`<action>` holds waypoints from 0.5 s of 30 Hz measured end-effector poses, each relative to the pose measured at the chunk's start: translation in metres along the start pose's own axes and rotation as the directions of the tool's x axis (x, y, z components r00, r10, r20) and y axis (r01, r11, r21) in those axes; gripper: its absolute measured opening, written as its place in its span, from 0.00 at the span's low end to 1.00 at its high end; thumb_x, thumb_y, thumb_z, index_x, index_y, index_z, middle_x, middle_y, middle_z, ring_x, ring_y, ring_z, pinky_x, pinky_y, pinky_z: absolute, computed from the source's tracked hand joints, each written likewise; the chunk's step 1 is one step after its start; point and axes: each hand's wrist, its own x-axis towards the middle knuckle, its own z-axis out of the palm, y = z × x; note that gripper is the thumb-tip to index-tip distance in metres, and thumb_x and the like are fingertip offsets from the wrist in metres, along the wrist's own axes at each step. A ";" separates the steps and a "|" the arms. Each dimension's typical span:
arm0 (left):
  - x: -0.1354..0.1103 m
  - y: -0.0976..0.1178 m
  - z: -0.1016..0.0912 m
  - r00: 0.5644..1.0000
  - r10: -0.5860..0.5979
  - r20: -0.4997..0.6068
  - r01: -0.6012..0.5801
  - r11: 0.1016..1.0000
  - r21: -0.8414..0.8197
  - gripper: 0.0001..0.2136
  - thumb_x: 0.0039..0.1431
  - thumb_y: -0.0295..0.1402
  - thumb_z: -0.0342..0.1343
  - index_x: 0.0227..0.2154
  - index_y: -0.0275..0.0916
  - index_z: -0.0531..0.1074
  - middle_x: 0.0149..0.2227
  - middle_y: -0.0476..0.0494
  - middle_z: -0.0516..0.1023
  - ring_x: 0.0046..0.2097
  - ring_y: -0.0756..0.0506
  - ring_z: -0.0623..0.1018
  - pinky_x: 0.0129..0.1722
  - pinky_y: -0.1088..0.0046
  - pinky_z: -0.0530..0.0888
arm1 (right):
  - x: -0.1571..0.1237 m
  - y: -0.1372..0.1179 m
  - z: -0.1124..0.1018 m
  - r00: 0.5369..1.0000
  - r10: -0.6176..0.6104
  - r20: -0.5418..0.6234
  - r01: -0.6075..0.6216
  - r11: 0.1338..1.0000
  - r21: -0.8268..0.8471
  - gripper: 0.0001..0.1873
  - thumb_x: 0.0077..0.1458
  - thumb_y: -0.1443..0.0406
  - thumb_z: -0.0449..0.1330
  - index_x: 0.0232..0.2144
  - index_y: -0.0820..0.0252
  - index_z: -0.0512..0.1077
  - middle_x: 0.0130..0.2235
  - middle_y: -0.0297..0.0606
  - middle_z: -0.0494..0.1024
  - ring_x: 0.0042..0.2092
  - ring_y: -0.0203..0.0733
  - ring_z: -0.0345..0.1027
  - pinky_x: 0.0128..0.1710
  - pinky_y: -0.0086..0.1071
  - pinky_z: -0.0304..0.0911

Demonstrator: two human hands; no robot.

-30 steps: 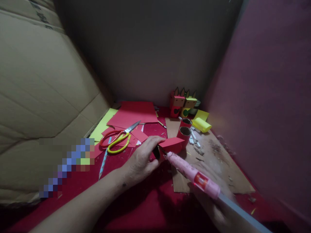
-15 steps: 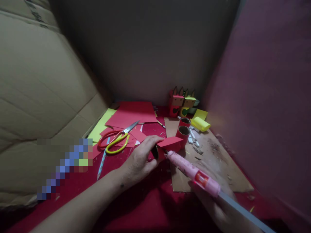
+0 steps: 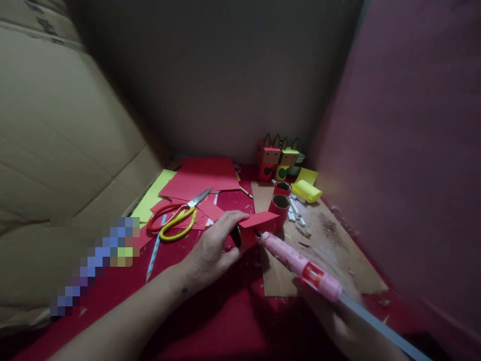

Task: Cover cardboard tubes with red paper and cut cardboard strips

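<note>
My left hand [image 3: 216, 245] is closed around a cardboard tube [image 3: 248, 236] lying on its side, partly wrapped in red paper. A flap of red paper [image 3: 261, 219] sticks out from the tube toward the right. In my right hand [image 3: 330, 301] is a pink glue gun [image 3: 296, 260], with a long pale glue stick [image 3: 379, 323] coming out of its back. The gun's nozzle is at the red paper, close under the flap; whether it touches is too small to tell. Much of my right hand is hidden behind the gun.
Two red paper-covered tubes [image 3: 281, 204] stand on a cardboard sheet [image 3: 330, 250]. Animal-faced paper figures [image 3: 269, 163] stand behind them, near a yellow paper roll [image 3: 307, 191]. Scissors [image 3: 184, 215], a striped pencil [image 3: 153, 258] and red paper sheets [image 3: 203, 174] lie left. Cardboard [image 3: 75, 150] walls the left side.
The whole view has shifted slightly, so things appear a little further left. Both hands keep their hold, and the glue gun's tip stays by the red paper.
</note>
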 end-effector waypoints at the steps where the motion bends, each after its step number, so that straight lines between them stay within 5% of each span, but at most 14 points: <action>1: 0.000 0.000 0.000 1.000 0.003 -0.001 -0.003 1.000 0.004 0.19 0.55 0.26 0.53 0.50 0.40 0.60 0.49 0.39 0.69 0.49 0.44 0.72 0.48 0.62 0.72 | 0.000 -0.001 0.001 1.000 0.008 0.030 -0.009 1.000 0.015 0.27 0.57 0.71 0.48 0.58 0.46 0.59 0.49 0.34 0.74 0.51 0.46 0.68 0.48 0.35 0.69; 15: -0.002 -0.001 -0.001 1.000 0.017 0.003 -0.017 1.000 0.023 0.22 0.53 0.22 0.53 0.51 0.41 0.59 0.49 0.39 0.69 0.50 0.44 0.71 0.48 0.64 0.72 | 0.001 0.000 0.002 0.985 0.070 0.159 -0.087 0.990 0.108 0.28 0.59 0.71 0.44 0.60 0.46 0.52 0.54 0.34 0.70 0.56 0.48 0.61 0.53 0.41 0.64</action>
